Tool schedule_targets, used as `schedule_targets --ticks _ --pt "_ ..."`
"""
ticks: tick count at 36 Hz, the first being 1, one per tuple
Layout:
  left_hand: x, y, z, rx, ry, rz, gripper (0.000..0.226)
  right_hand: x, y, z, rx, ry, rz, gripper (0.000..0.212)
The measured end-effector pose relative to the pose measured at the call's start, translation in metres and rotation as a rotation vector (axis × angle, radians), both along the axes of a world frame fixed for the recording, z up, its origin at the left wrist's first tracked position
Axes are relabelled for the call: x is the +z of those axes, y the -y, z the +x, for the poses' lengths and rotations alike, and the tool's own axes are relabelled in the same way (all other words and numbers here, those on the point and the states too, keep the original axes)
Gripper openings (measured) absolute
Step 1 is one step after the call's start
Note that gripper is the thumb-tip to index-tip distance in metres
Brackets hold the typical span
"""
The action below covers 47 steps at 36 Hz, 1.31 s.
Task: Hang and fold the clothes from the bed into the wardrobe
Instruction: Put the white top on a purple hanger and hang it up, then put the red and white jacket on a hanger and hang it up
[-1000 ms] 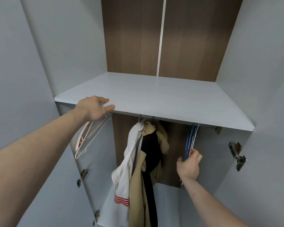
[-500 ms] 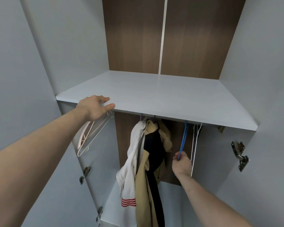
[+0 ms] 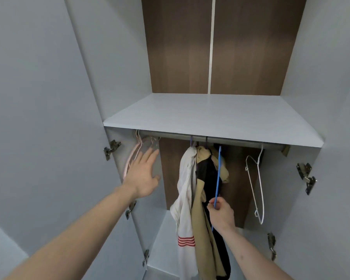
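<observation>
The wardrobe (image 3: 331, 98) is being viewed from the front with both doors swung wide, their hinges (image 3: 306, 176) showing along the side walls. A white shelf (image 3: 210, 116) is running across the full width, its near edge overhanging a grey rail (image 3: 230, 141) fixed just beneath it. Brown back panels are showing above and below the shelf.

On the rail, open stretches are being left between three groups. At the far left, a bunch of pink hangers (image 3: 133, 154) is being kept against the side wall. In the middle, a white garment (image 3: 185, 199) with red stripes near its hem, a tan garment (image 3: 200, 219) and a black garment (image 3: 207, 178) are hanging bunched together. To the right, well apart from them, a white hanger (image 3: 258, 184) is hanging alone, with bare rail on either side of it.

The left hand (image 3: 142, 178) is being held flat with straight, spread fingers just in front of the pink hangers; whether it is touching them cannot be told. The right hand (image 3: 221, 213) is being closed around the lower end of a blue hanger (image 3: 217, 178), pinched between thumb and fingers. This hanger is being held upright just in front of the bunched clothes, its top reaching close under the rail; whether it is hooked on cannot be told.
</observation>
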<state>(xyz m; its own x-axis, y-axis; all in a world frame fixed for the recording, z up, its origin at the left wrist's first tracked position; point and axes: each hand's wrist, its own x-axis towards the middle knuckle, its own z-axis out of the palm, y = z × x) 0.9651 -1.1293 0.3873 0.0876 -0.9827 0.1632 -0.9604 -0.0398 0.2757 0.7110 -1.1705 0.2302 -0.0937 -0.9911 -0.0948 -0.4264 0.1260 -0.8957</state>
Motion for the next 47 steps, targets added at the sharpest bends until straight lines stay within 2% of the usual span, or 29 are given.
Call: schedule_targets --ticks 5,10,12,17,22,26,31,34,39,47 --pt "-0.078 -0.119 -0.003 0.038 -0.226 0.090 0.069 -0.013 -0.070 0.029 0.042 0.125 0.050 0.008" --pt "-0.137 -0.239 0.012 0.201 -0.368 0.190 0.054 -0.019 -0.153 0.058 0.160 0.130 0.104 0.010" --pt "-0.152 -0.285 0.015 0.279 -0.399 0.206 0.051 -0.021 -0.183 0.070 0.230 0.086 0.140 0.012" --pt "-0.172 -0.390 0.008 0.470 -0.505 0.178 0.045 -0.029 -0.249 0.094 0.385 0.174 0.230 0.015" --pt "-0.181 -0.478 -0.012 0.698 -0.634 0.118 0.041 -0.037 -0.308 0.121 0.581 0.160 0.324 0.018" --pt "-0.185 -0.541 -0.033 0.895 -0.689 0.062 0.038 -0.034 -0.356 0.146 0.862 0.139 0.472 0.017" --pt "-0.189 -0.621 -0.081 1.223 -0.718 -0.032 0.038 -0.029 -0.413 0.164 1.327 -0.056 0.646 0.013" --pt "-0.186 -0.648 -0.108 1.325 -0.733 -0.051 0.039 -0.027 -0.430 0.164 1.482 -0.113 0.712 0.009" --pt "-0.183 -0.708 -0.190 1.646 -0.728 -0.133 0.040 -0.015 -0.493 0.155 1.910 -0.272 0.654 0.025" --pt "-0.180 -0.772 -0.336 2.074 -0.726 -0.276 0.041 -0.002 -0.597 0.109 2.424 -0.434 0.532 0.022"
